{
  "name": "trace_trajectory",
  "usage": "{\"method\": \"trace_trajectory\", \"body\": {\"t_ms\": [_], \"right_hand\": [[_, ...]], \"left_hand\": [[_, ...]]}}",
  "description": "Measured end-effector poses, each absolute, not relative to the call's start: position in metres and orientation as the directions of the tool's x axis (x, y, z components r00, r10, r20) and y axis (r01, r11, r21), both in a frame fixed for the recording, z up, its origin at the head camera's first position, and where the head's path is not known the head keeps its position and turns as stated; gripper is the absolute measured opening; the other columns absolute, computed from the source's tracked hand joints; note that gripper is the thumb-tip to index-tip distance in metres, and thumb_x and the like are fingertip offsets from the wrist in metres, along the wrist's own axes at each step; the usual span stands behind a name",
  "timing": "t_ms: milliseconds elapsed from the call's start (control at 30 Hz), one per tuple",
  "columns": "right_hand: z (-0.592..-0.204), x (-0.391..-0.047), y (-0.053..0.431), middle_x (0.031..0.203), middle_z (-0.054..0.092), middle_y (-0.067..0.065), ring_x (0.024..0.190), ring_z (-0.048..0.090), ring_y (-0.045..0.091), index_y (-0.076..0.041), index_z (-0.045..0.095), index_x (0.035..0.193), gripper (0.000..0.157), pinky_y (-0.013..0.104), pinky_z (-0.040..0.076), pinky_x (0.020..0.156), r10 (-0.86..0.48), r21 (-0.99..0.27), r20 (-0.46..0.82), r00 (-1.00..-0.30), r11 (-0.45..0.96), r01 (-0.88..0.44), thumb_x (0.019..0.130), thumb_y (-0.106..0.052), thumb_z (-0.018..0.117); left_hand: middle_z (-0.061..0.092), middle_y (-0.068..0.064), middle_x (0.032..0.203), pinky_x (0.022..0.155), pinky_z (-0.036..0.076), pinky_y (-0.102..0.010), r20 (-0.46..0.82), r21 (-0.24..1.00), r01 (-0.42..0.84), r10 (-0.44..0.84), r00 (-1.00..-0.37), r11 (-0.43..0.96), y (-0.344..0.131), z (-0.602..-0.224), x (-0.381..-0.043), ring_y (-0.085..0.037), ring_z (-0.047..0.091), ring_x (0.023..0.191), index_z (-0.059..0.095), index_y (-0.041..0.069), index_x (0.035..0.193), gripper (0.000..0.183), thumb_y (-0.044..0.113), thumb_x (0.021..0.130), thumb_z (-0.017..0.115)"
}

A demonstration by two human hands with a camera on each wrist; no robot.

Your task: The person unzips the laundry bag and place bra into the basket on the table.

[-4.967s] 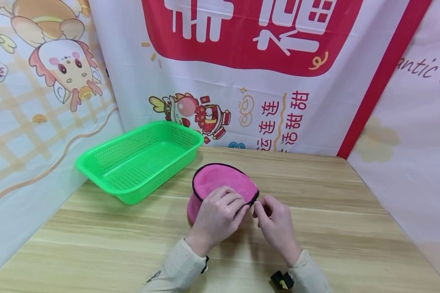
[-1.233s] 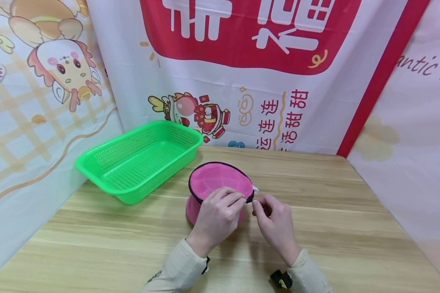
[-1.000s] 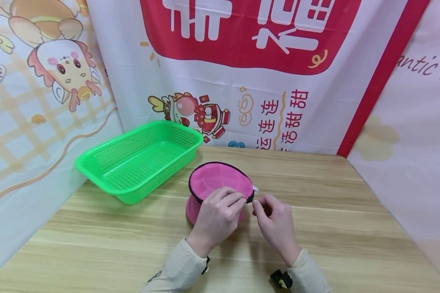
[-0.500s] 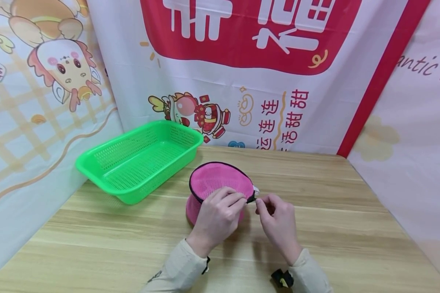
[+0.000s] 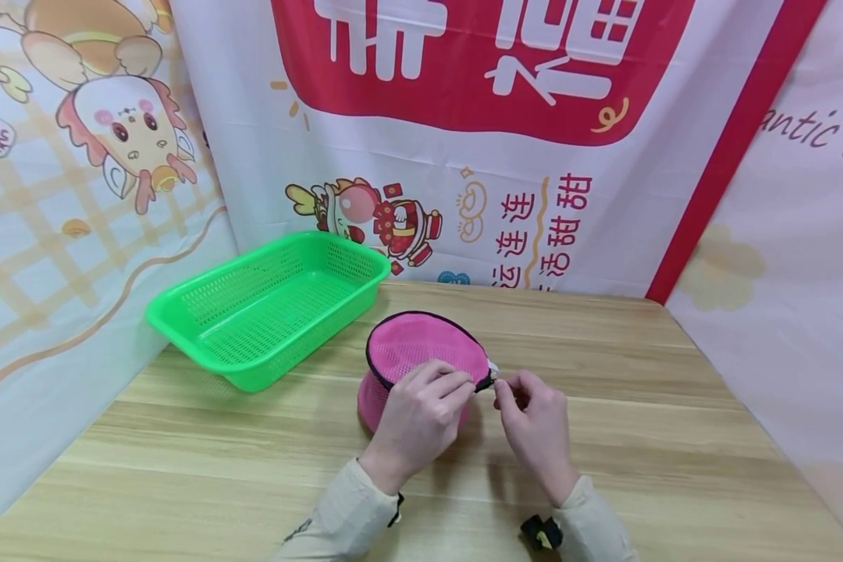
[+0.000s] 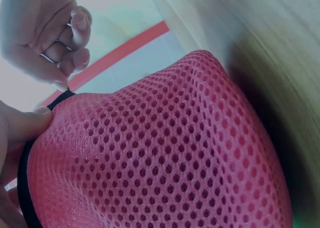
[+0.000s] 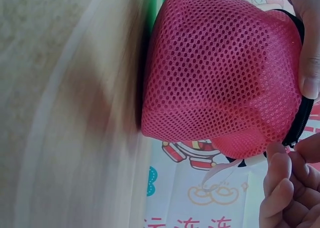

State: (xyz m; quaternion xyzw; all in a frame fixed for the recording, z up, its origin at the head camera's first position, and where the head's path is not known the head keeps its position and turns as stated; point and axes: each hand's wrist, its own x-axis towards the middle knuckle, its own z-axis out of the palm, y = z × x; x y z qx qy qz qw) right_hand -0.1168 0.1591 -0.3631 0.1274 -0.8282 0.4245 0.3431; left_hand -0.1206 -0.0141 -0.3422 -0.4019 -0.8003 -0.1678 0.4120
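A pink mesh laundry bag [image 5: 417, 339], round on top with a black zipper rim, stands upright on the table. My left hand [image 5: 421, 410] grips the rim at the near right; in the right wrist view its thumb lies along the black zipper [image 7: 303, 119]. At the rim's right corner, my right hand [image 5: 536, 421] pinches the zipper's end between thumb and forefinger, where the small pull is mostly covered. A white tag [image 7: 218, 172] hangs from the bag beside those fingers. In the left wrist view, the bag's mesh side [image 6: 155, 143] fills the middle.
Behind the bag on the left stands a green perforated plastic basket [image 5: 316, 320]. The wooden table [image 5: 646, 437] ends at printed cloth sheets [image 5: 604, 218] at the back and sides. Black straps [image 5: 541, 535] show by the sleeves.
Over the last second my right hand has shifted slightly to the right, and the rim's corner has been drawn a little that way. My left hand keeps its hold; the basket has not moved.
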Motion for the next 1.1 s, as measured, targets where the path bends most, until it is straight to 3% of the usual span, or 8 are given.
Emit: {"method": "trace_trajectory", "body": {"t_ms": [367, 567, 667, 833, 1100], "right_hand": [[-0.363, -0.119, 0.159, 0.055, 0.056, -0.007, 0.046, 0.047, 0.008, -0.013, 0.058, 0.064, 0.018, 0.021, 0.038, 0.039, 0.109, -0.642, 0.655, -0.747, 0.603, -0.474, 0.08, -0.005, 0.062], [-0.358, -0.121, 0.162, 0.054, 0.056, -0.006, 0.046, 0.047, 0.008, -0.014, 0.059, 0.063, 0.018, 0.021, 0.037, 0.04, 0.104, -0.639, 0.639, -0.762, 0.622, -0.452, 0.079, -0.006, 0.062], [-0.356, -0.121, 0.166, 0.054, 0.055, -0.009, 0.046, 0.046, 0.008, -0.016, 0.058, 0.063, 0.019, 0.023, 0.036, 0.04, 0.084, -0.632, 0.618, -0.782, 0.644, -0.431, 0.079, -0.008, 0.062], [-0.355, -0.122, 0.174, 0.054, 0.051, -0.012, 0.044, 0.042, 0.007, -0.019, 0.056, 0.063, 0.019, 0.024, 0.034, 0.037, 0.042, -0.591, 0.606, -0.794, 0.692, -0.414, 0.079, -0.009, 0.062], [-0.353, -0.124, 0.187, 0.054, 0.048, -0.012, 0.044, 0.041, 0.004, -0.017, 0.056, 0.064, 0.017, 0.022, 0.036, 0.039, -0.06, -0.46, 0.639, -0.767, 0.769, -0.444, 0.078, -0.01, 0.061]], "left_hand": [[0.065, 0.002, 0.092, 0.081, 0.043, -0.025, 0.743, 0.034, 0.752, 0.486, -0.46, 0.659, -0.012, -0.339, -0.121, -0.013, 0.052, 0.087, 0.071, 0.012, 0.094, 0.016, 0.017, 0.08, 0.065], [0.051, -0.006, 0.12, 0.094, 0.033, -0.034, 0.731, 0.1, 0.709, 0.433, -0.528, 0.698, -0.018, -0.336, -0.123, -0.02, 0.044, 0.106, 0.066, 0.011, 0.107, 0.036, 0.034, 0.079, 0.065], [0.04, -0.011, 0.132, 0.099, 0.027, -0.039, 0.72, 0.12, 0.672, 0.402, -0.565, 0.731, -0.025, -0.335, -0.127, -0.023, 0.036, 0.115, 0.056, 0.01, 0.121, 0.059, 0.047, 0.076, 0.064], [0.019, -0.011, 0.143, 0.098, 0.029, -0.046, 0.702, 0.21, 0.615, 0.321, -0.636, 0.76, -0.038, -0.34, -0.13, -0.028, 0.021, 0.126, 0.035, 0.009, 0.137, 0.091, 0.063, 0.068, 0.061], [-0.011, -0.002, 0.147, 0.102, 0.02, -0.048, 0.552, 0.358, 0.455, 0.208, -0.808, 0.815, -0.061, -0.346, -0.127, -0.024, -0.003, 0.133, -0.007, 0.017, 0.143, 0.116, 0.076, 0.062, 0.052]]}}
